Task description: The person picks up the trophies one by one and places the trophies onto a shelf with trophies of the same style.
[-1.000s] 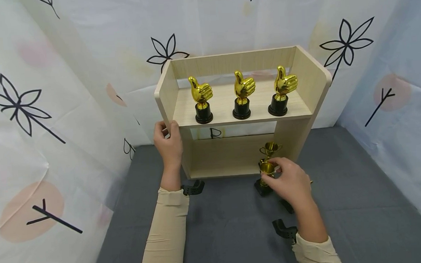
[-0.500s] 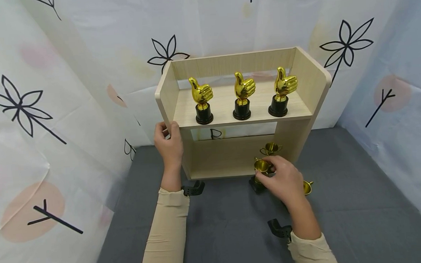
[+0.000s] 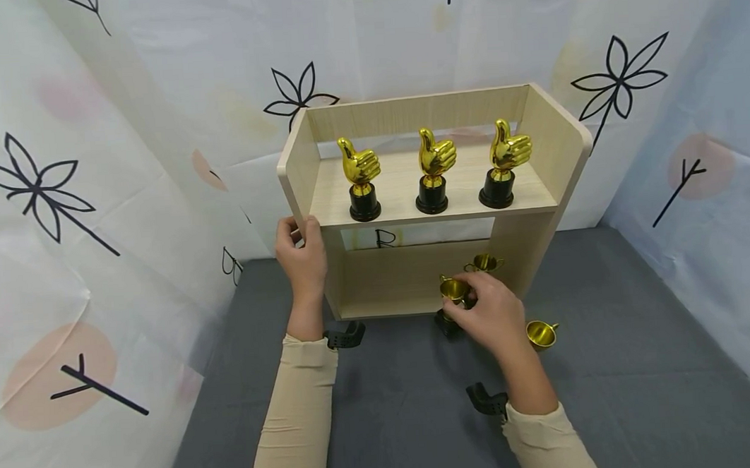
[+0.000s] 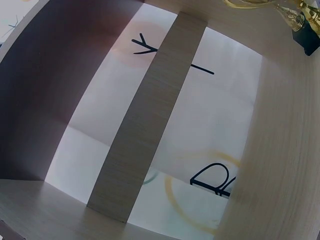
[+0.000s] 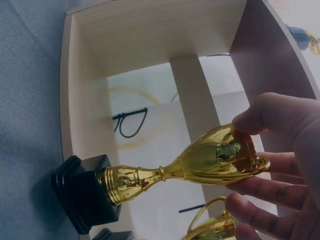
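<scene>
A wooden two-tier shelf (image 3: 407,111) stands on the grey table. My left hand (image 3: 304,262) grips the edge of its left side panel, thumb in front; the left wrist view shows the lower compartment's inside but not the hand. With thumb and fingers my right hand (image 3: 492,313) pinches the rim of a gold trophy cup (image 5: 205,157), close to the lower compartment's front edge. The cup's square black base (image 5: 85,192) points down, apparently above the table. Behind it, a second gold trophy cup (image 3: 486,262) stands in the lower compartment's right part, partly hidden by the hand.
Three gold thumbs-up trophies, left (image 3: 362,178), middle (image 3: 434,169) and right (image 3: 501,162), stand on the upper tier. Another gold cup (image 3: 541,334) is on the table (image 3: 650,389) right of my right wrist. Patterned white cloth (image 3: 157,203) surrounds the table.
My right hand has moved left with the trophy cup along the shelf's front, uncovering the gold cup on the table at right. The left hand has stayed on the side panel.
</scene>
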The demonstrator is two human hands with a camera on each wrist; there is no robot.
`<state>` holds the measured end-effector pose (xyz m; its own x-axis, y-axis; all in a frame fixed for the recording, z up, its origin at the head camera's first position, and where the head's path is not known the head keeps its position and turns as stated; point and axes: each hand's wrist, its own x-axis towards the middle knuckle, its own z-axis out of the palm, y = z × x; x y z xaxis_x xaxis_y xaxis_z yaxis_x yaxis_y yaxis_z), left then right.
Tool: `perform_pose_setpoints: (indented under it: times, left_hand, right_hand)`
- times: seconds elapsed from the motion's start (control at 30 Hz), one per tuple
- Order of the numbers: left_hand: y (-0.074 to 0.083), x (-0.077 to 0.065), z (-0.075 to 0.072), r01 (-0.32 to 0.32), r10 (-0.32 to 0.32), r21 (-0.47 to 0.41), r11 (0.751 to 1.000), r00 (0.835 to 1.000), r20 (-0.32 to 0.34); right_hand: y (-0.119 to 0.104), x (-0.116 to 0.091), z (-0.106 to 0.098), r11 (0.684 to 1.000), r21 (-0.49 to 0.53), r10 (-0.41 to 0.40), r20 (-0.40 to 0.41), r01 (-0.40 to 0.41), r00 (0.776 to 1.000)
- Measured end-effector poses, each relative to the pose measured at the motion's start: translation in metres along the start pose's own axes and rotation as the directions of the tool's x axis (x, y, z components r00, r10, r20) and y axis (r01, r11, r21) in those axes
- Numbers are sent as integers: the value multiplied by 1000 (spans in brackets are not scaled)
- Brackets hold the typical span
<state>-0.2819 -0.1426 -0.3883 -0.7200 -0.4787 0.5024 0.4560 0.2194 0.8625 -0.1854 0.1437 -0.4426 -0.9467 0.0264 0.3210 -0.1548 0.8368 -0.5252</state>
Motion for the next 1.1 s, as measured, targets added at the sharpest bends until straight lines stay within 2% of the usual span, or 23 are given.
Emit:
perform_pose_setpoints:
  times: [1.1]
  left_hand:
    - [-4,0,0,-4,4,22,1000,1000,2]
  right_hand:
    - [-6,19,16,994,96,-59,58,54,997]
